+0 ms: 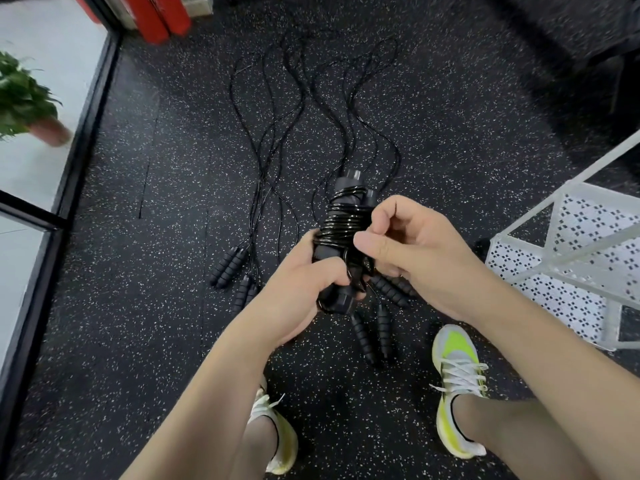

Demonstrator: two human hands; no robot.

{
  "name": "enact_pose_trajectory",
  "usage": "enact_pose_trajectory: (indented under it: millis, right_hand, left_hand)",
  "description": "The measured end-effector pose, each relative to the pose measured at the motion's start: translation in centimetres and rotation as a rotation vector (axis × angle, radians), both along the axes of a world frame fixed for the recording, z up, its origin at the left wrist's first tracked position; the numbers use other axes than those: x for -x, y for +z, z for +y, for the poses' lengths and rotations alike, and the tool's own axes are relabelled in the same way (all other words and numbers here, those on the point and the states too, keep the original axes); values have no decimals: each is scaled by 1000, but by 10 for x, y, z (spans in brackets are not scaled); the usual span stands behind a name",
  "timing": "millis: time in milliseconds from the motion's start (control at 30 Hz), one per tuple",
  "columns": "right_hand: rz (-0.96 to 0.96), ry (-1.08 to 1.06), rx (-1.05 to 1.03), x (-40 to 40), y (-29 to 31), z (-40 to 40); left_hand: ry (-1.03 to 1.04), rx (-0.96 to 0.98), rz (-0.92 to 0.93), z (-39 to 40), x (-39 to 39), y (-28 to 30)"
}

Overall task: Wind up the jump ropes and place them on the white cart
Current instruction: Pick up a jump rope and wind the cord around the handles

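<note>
A black jump rope (341, 223) is wound in tight coils around its two handles, held upright in front of me. My left hand (298, 289) grips the lower part of the handles. My right hand (408, 244) pinches the cord at the right side of the coils, near the bundle's lower half. Several other black jump ropes (277, 140) lie stretched out on the floor beyond, their ribbed handles (228, 266) near my hands. The white cart (568, 258) with perforated shelves stands at the right.
The floor (138, 306) is black speckled rubber. A glass wall with a black frame (79, 161) runs along the left, with a potted plant (24, 102) behind it. Red pads (156, 15) stand at the back left. My two feet in yellow-white shoes (457, 386) are below.
</note>
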State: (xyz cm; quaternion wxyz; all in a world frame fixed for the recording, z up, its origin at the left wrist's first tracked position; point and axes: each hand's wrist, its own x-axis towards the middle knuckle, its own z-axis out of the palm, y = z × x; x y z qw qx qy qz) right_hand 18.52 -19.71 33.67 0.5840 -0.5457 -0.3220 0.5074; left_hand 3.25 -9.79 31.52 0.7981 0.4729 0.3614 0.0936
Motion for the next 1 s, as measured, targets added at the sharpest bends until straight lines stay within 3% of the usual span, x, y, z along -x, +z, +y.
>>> enact_pose_trajectory:
  millis: [67,133,433,567,1000]
  right_hand:
    - [167,-46,-14,4,1,2]
    - [217,-71,7,5,3,4]
    - [-171,-45,192,2,7,2]
    - [-482,-72,279,3,-1,1]
    - [-789,116,288,-4,-1,-3]
  left_hand:
    - [-7,-37,2,0,0,3]
    - [3,-41,-6,-1,1,2]
    - [71,-172,52,-1,5,-7]
    - [133,-166,79,-1,0,-11]
    - [51,-164,108,-6,-3,-12]
